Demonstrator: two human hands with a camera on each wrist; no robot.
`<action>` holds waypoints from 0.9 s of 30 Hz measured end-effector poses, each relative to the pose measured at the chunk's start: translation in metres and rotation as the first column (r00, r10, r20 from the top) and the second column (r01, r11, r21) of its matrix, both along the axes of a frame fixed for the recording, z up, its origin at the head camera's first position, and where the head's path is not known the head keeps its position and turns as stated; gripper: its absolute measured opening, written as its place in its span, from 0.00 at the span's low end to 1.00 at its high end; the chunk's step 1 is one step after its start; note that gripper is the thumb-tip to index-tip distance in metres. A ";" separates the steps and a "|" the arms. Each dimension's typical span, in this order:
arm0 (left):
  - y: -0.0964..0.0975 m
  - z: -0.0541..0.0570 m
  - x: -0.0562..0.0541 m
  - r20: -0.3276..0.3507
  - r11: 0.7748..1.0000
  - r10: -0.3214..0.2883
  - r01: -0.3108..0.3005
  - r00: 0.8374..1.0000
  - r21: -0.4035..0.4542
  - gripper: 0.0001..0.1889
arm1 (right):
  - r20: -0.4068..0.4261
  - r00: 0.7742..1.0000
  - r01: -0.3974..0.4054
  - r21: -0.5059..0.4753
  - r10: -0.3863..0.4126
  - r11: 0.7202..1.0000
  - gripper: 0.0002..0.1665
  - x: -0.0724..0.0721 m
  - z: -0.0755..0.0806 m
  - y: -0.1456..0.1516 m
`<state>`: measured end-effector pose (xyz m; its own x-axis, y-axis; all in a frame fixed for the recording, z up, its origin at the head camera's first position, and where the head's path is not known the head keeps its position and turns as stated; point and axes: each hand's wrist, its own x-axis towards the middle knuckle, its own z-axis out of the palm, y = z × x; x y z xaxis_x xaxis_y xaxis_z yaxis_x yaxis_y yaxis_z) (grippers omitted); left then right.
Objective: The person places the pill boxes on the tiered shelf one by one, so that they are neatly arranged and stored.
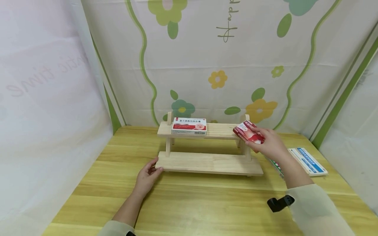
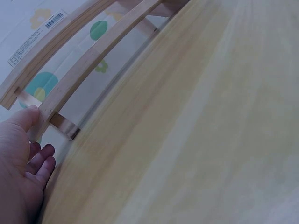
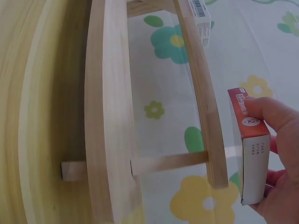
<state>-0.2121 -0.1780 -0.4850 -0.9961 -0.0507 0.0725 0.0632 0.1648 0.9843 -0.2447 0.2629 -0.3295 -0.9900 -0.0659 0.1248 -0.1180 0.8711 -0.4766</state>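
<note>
A two-tier wooden shelf [image 1: 206, 163] stands on the table. My left hand [image 1: 146, 178] grips the left end of its lower board, thumb at the edge and fingers below, as the left wrist view shows. My right hand [image 1: 273, 146] holds a red medicine box [image 1: 248, 131] by its sides, tilted, at the right end of the upper board. In the right wrist view the red box [image 3: 254, 161] appears apart from that board, with a white end facing the camera. A white and red medicine box [image 1: 189, 126] lies on the upper board's left part.
On the table at the right, partly behind my right forearm, lie a white and blue box [image 1: 308, 160] and a green-edged box [image 1: 277, 167]. A flower-printed cloth [image 1: 195, 82] hangs behind the shelf, and more cloth hangs at both sides.
</note>
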 end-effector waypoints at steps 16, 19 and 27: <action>0.000 0.001 0.000 0.009 1.000 0.010 -0.010 1.000 -0.005 0.30 | 0.035 0.995 -0.088 -0.030 0.089 0.996 0.44 -0.024 0.000 -0.040; 0.000 0.001 0.000 0.006 1.000 0.011 -0.011 1.000 -0.004 0.30 | 0.037 0.995 -0.092 -0.039 0.093 0.995 0.43 -0.026 0.000 -0.044; 0.000 0.002 0.001 0.007 1.000 0.010 -0.010 1.000 -0.029 0.30 | 0.017 0.995 -0.094 -0.026 0.094 0.995 0.36 -0.030 -0.002 -0.050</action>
